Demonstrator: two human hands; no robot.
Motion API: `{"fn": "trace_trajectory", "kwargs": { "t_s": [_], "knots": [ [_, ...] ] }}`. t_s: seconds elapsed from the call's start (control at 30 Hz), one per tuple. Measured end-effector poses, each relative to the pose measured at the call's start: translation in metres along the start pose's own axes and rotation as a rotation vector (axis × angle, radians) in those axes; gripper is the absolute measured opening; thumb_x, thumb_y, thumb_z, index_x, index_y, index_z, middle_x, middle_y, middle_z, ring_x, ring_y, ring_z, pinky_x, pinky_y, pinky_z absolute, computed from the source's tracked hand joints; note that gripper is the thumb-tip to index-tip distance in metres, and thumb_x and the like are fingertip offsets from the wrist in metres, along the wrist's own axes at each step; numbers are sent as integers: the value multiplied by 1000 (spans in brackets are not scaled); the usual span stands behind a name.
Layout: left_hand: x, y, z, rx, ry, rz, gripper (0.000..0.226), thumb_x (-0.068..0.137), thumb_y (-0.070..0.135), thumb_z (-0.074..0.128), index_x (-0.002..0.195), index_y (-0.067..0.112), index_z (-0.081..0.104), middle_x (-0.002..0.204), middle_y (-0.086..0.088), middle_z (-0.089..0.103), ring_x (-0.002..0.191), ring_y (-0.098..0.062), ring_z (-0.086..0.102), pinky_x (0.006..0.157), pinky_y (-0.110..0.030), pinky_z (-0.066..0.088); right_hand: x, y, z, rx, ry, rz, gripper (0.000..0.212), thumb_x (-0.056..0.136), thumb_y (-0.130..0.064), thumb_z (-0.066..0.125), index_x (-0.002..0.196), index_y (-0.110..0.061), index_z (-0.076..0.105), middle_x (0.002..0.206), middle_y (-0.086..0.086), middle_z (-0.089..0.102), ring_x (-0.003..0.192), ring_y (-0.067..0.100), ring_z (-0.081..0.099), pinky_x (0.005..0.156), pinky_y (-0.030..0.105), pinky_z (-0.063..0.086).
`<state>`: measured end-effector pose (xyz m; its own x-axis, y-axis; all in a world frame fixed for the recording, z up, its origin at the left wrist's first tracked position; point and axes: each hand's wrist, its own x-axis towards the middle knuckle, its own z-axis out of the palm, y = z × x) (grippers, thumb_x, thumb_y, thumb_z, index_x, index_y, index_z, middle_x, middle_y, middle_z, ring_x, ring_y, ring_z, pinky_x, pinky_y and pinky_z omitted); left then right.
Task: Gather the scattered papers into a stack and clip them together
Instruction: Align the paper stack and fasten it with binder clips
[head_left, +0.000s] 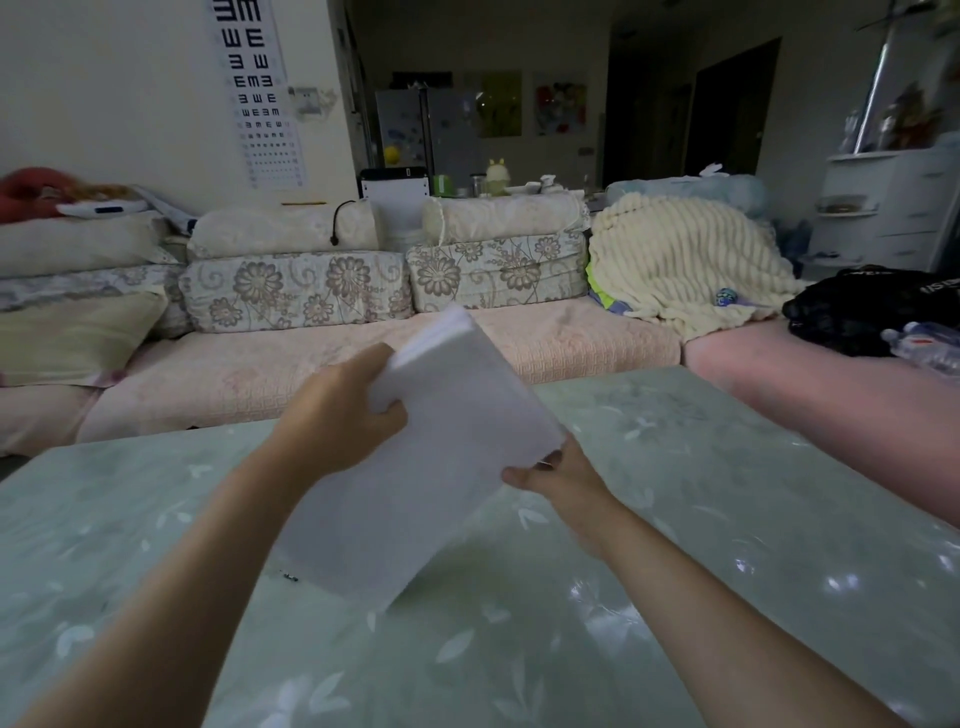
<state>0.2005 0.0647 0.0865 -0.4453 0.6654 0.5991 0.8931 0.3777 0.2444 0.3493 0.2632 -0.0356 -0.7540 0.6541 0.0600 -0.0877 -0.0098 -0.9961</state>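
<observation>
**Stack held in both hands, clip not yet on**

We see the stack of papers held clear of the tabletop, over its middle and tilted; its far corner rises toward the sofa and its near corner dips low over the tabletop; the left hand has its fingers curled round the stack's left edge, and the right hand pinches the right corner, thumb on top and the other fingers hidden beneath; we judge the gathering done, with the sheets lying as one block; the clipping is what remains; a small dark object lies on the tabletop just beside the stack's near-left corner, close under the left forearm; it may be the clip, though it is too small and blurred to tell; if so, the left hand is the nearer one, while the right could hold the stack alone; something dark also shows at the right thumb, which we cannot make out.
</observation>
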Motion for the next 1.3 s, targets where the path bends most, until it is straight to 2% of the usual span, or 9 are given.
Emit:
{"fn": "trace_trajectory", "kwargs": {
  "t_s": [0.13,0.27,0.43,0.53,0.67,0.87,1.03,1.17,1.3],
  "knots": [
    [-16,-23,-10,-526,128,-191,21,73,16,63,92,23,60,80,3,65,69,-13,61,59,-32,49,0,-14,24,161,-183,-33,81,60,-12,86,133,-16,50,121,9,70,114,25,66,96,38,52],
    [-40,-45,11,-850,199,-396,31,70,18,63,95,37,65,90,2,72,77,-20,68,63,-38,57,-1,-24,39,27,-209,-99,37,81,-5,73,116,-16,66,114,5,74,107,26,70,94,42,55],
    [-58,-44,34,-846,288,-456,36,78,12,62,108,33,58,95,6,69,85,-16,68,62,-28,54,-5,-21,61,-315,27,-199,33,92,-7,59,121,-22,60,110,-7,71,103,14,67,86,28,53],
    [-64,-37,38,-790,301,-394,52,70,16,60,116,37,50,102,14,66,89,1,64,72,-24,53,-8,-29,67,-321,152,-311,36,92,-1,57,122,-22,55,106,-8,68,95,4,64,79,22,46],
    [-67,-21,46,-709,370,-429,51,76,0,59,114,30,47,90,20,59,78,11,58,58,-4,42,-12,-25,72,-328,211,-361,37,95,-2,55,113,-32,46,98,-25,60,82,-19,60,72,5,44],
    [-72,-23,52,-944,294,-610,38,81,1,63,108,26,51,97,4,63,84,-9,64,67,-31,54,-10,-22,67,-206,222,-235,39,81,-3,63,113,-23,54,98,-8,67,86,7,65,68,27,47],
    [-66,-27,52,-998,270,-615,36,83,6,67,113,22,56,101,2,66,88,-12,65,66,-27,51,-3,-24,63,-112,167,-171,50,60,-12,60,110,-16,62,95,0,73,90,18,70,73,31,50],
    [-61,-28,49,-1078,298,-625,28,80,13,61,103,28,57,97,4,66,84,-9,65,64,-25,49,-1,-31,59,-13,107,-167,38,66,-1,55,101,-13,65,85,0,74,78,15,72,63,25,54],
    [-62,-25,55,-1056,271,-606,33,79,10,58,99,37,55,98,9,65,83,-1,65,64,-22,48,4,-28,60,-12,85,-168,46,59,-5,52,101,-14,66,86,0,75,80,15,72,68,29,54]
  ]
}}
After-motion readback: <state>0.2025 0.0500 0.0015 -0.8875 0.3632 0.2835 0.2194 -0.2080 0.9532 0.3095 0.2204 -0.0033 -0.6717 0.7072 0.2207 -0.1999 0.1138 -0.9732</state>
